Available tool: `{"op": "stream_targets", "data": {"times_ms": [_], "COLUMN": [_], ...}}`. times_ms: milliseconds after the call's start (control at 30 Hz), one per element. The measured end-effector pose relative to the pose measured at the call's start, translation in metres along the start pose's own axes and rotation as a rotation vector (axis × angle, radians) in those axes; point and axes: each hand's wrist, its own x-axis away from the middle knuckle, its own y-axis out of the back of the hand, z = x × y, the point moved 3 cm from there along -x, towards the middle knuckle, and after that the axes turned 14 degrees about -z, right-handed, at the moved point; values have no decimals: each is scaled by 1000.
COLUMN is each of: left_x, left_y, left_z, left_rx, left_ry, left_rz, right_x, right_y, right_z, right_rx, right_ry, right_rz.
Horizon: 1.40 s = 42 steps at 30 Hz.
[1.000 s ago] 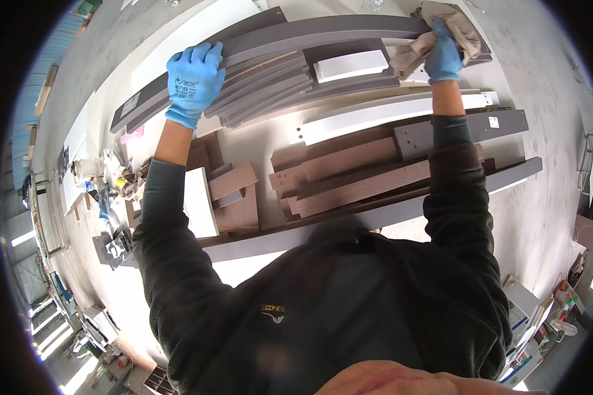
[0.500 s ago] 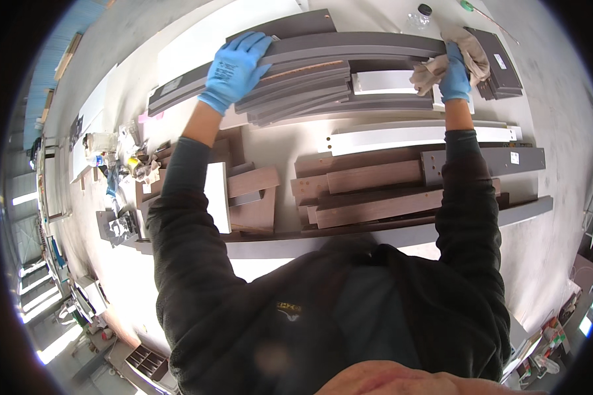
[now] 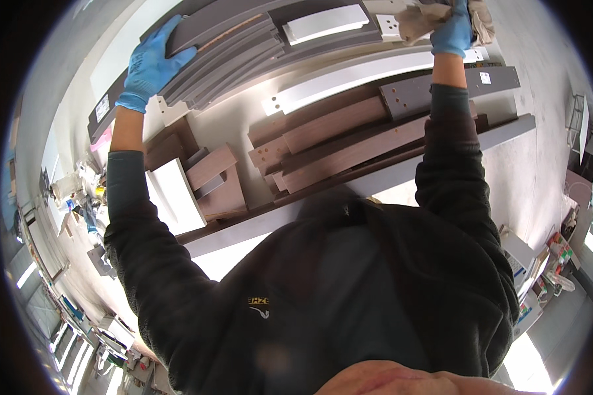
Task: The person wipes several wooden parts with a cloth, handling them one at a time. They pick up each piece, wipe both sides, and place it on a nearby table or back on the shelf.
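Observation:
My left hand [image 3: 153, 68], in a blue glove, lies on a long dark grey board [image 3: 227, 14] at the upper left. Its fingers are stretched out and its thumb stands apart, toward a stack of narrower grey boards [image 3: 234, 60]. At the upper right, my right hand [image 3: 452, 33], also gloved in blue, is closed on a crumpled beige cloth [image 3: 420, 22]. The picture's top edge cuts off part of that hand, and what lies under the cloth is hidden. Just below it runs a long white board [image 3: 349, 76] with holes near its left end.
Brown boards [image 3: 349, 141] lie piled nearer me, with a drilled grey board [image 3: 451, 89] above them. A long grey strip [image 3: 244, 232] runs along the near side. To the left sit a white panel [image 3: 176, 196] and cluttered small items [image 3: 79, 191].
The view has shifted and tilted, so the boards sit higher and slant more. Both hands appear higher in the picture, the left one further left. The cloth is still in my right hand.

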Motion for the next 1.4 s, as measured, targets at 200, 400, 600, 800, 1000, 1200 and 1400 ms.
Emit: {"op": "stream_targets", "data": {"times_ms": [200, 400, 600, 800, 1000, 1200, 1400], "left_x": [-3, -3, 10, 51, 156, 288, 450], "left_y": [-10, -1, 39, 119, 219, 309, 346], "left_z": [7, 0, -10, -30, -96, -161, -190], "left_rx": [-55, -32, -63, 83, 46, 60, 66], "left_ry": [-32, -36, 137, 226, 317, 499, 886], "left_rz": [-37, -105, -177, -410, -557, -734, -968], "right_x": [144, 229, 192, 169, 180, 324, 609], "right_y": [90, 94, 72, 116, 91, -3, -56], "right_z": [-5, 18, 49, 47, 69, 116, 184], "right_rx": [555, 1088, 1212, 1910, 2122, 954, -78], "right_ry": [251, -199, 741, 267, 154, 627, 284], "right_rz": [334, 578, 783, 818, 955, 1057, 1443]}}
